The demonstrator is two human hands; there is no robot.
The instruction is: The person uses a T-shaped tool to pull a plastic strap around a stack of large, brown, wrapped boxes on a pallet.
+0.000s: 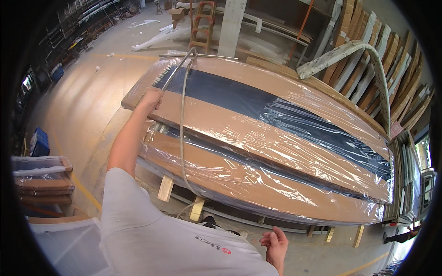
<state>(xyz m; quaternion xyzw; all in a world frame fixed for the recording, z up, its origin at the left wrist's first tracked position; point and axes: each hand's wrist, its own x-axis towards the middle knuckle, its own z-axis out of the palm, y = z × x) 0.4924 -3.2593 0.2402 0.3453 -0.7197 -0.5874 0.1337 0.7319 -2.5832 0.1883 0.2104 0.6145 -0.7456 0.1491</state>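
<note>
My left arm reaches out over the far left end of a large flat panel (221,115) wrapped in clear plastic. Brown cardboard and a dark strip show through the film. My left hand (154,98) is closed around a thin grey tube (176,75), which slants away to the panel's far edge. A pale hose (182,124) runs from near the tube's far end back across the panels and down by my body. A second wrapped panel (221,168) lies on the near side. My right hand (275,244) hangs by my body, fingers loosely bent and apart, holding nothing.
Wooden blocks (165,188) show under the near panel edge. A scuffed, padded curved bar (375,57) arches over the far right corner. Long wrapped pieces (368,55) lean at the right, and a ladder (202,27) stands behind. Wrapped stacks (43,186) stand at left.
</note>
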